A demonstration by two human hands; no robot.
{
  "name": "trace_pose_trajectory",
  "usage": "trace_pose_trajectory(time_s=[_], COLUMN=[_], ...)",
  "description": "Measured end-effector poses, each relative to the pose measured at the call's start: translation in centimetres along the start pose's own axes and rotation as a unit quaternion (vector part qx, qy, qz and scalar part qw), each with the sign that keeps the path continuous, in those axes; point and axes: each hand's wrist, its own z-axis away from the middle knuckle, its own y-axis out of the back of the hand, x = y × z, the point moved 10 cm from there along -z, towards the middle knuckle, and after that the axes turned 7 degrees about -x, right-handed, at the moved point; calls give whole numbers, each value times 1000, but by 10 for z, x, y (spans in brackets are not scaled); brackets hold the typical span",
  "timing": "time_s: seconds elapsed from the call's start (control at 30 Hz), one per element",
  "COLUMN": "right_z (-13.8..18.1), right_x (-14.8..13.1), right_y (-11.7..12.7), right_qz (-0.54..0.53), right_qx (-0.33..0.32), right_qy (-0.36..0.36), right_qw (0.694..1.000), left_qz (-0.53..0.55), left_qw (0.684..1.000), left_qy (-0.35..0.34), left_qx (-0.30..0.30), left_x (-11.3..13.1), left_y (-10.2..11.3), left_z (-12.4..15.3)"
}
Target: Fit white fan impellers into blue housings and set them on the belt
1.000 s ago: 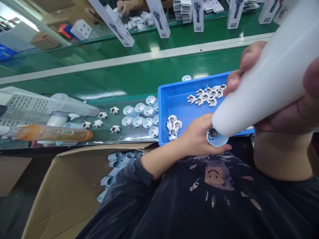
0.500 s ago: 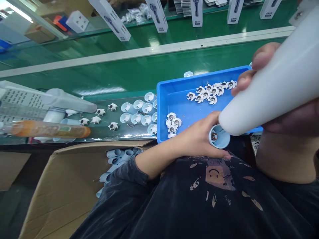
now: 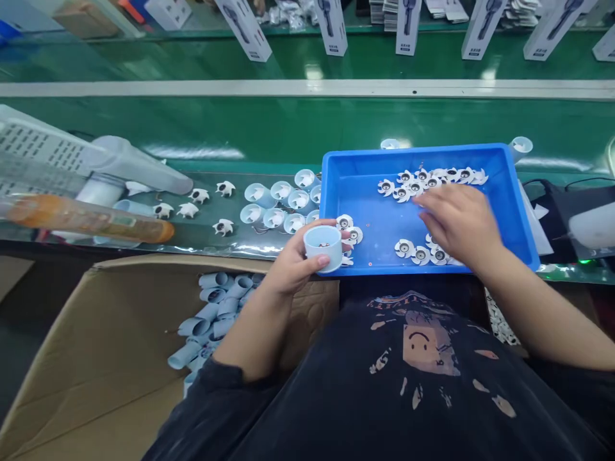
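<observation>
My left hand (image 3: 300, 259) is closed around a light blue cylindrical cup-shaped housing (image 3: 324, 251), held upright at the left front corner of the blue tray (image 3: 521, 211). Small metal and dark parts show inside the housing. Over the tray, my right hand (image 3: 456, 221) is slightly blurred, with its fingers reaching left and the thumb apart from them. I see nothing held there. Its fingertips are close to a cluster of white fan impellers (image 3: 403, 192); more impellers (image 3: 420, 255) lie below the hand, partly hidden by it.
Left of the tray stand several blue housings (image 3: 273, 218) with impellers inside, and loose impellers (image 3: 187, 210). A cardboard box (image 3: 120, 358) holds more blue housings (image 3: 225, 307). A white tapered object (image 3: 593, 227) is at the right. Printed boxes (image 3: 331, 25) line the shelf.
My right hand has let go of the white tapered object and moved left over the tray. My left hand has moved left with the housing. The view has shifted too.
</observation>
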Motion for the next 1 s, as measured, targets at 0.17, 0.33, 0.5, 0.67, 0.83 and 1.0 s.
trace_pose_trajectory(time_s=[0.17,0.33,0.5,0.67,0.83,1.0], right_z=[-61,-52,-35,-33,-37,-21], right_x=[25,3,3,-2,-14,-24], right_y=[-67,-78,-76,-92,-72,-76], right_qz=[85,124,120,93,127,114], right_qx=[-151,-215,-284,-338,-265,-313], right_qy=[-124,-13,-50,-107,-117,-63], right_qw=[977,969,950,930,949,941], left_qz=[-88,-171,-199,-207,-214,-214], left_qw=[995,985,979,978,976,974], left_qy=[-15,-30,-9,-15,-43,-47], left_qx=[-44,11,48,9,9,58], left_x=[8,17,10,6,11,14], left_y=[-18,9,28,13,12,28], left_z=[1,24,31,18,19,28])
